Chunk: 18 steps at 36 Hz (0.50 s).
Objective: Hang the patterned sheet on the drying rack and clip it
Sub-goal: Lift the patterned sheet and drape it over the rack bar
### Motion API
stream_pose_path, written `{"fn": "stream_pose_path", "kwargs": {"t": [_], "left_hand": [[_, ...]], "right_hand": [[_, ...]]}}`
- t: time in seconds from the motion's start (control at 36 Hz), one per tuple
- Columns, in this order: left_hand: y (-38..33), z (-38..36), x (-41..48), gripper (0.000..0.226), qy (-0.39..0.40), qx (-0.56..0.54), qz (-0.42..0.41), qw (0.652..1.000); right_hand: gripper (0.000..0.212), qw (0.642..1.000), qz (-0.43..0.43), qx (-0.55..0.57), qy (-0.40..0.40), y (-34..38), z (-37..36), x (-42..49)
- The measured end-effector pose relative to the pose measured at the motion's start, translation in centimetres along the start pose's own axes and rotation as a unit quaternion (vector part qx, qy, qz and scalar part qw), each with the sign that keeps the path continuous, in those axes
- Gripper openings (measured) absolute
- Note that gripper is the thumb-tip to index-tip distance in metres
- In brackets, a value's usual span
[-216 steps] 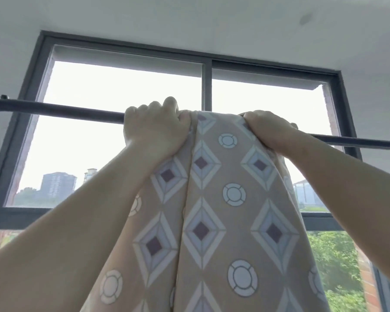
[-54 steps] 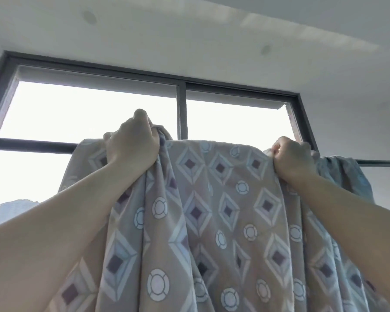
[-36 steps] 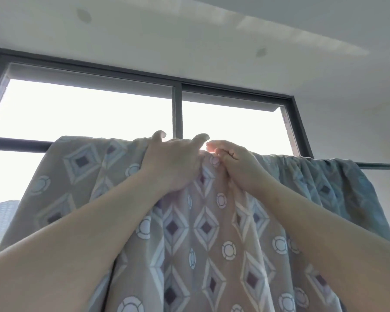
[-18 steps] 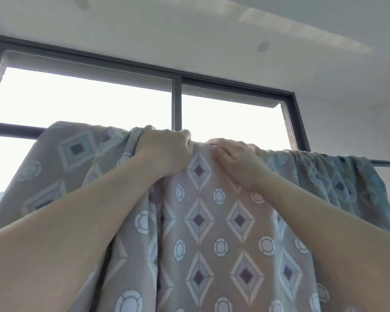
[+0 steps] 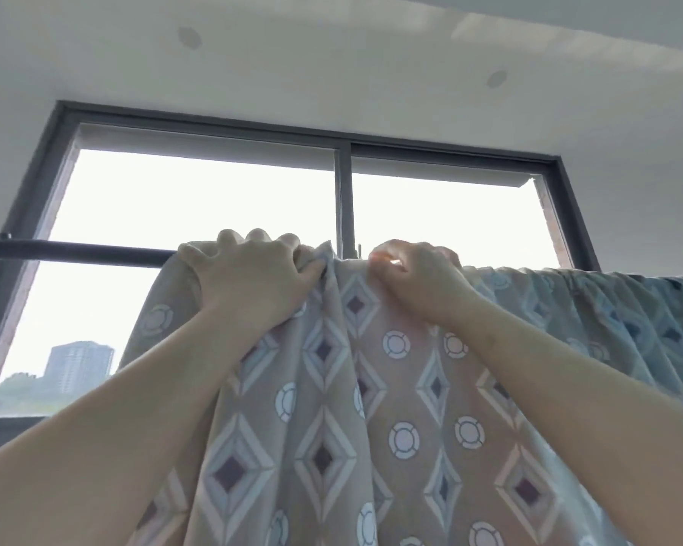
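Sheet (image 5: 332, 407) draped over rail (image 5: 75, 252), top fold gripped by left hand (image 5: 249, 277), right hand (image 5: 418, 281).

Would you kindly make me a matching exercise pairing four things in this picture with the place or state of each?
Things:
1. left hand
2. grey-beige sheet patterned with diamonds and circles
3. dark metal rail of the drying rack
4. grey tower block

Places or states:
A. outside the dark-framed window, lower left
B. draped over the top, hanging down
C. bare at its left end, covered further right
D. grips bunched cloth

Pairs: 1-D, 2-B, 3-C, 4-A
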<state>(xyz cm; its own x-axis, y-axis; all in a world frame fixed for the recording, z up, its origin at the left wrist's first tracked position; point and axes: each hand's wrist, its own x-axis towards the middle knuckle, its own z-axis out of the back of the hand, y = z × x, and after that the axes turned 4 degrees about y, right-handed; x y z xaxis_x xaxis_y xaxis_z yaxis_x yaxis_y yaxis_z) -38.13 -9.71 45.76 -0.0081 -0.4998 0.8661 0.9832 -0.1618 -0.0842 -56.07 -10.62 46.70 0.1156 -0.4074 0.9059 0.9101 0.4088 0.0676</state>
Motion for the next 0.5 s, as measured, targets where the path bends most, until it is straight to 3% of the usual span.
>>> {"fn": "stream_pose_path", "kwargs": {"t": [0.06, 0.17, 0.33, 0.5], "left_hand": [[0.1, -0.2, 0.0, 0.046, -0.012, -0.003, -0.008, 1.0], [0.0, -0.7, 0.3, 0.038, -0.054, -0.035, -0.013, 0.998], [-0.4, -0.6, 1.4, 0.034, -0.116, -0.111, -0.032, 0.986], [-2.3, -0.5, 2.4, 0.038, -0.093, -0.174, -0.059, 0.979]], "right_hand": [[0.029, 0.999, 0.018, 0.045, 0.015, 0.8, -1.0, -0.1], [0.017, 0.991, 0.011, 0.119, -0.058, 0.6, -0.8, 0.1], [0.018, 0.997, -0.018, 0.058, -0.054, -1.0, 0.9, 0.6], [0.021, 0.994, -0.074, -0.007, -0.077, -4.0, 2.2, 0.6]]}}
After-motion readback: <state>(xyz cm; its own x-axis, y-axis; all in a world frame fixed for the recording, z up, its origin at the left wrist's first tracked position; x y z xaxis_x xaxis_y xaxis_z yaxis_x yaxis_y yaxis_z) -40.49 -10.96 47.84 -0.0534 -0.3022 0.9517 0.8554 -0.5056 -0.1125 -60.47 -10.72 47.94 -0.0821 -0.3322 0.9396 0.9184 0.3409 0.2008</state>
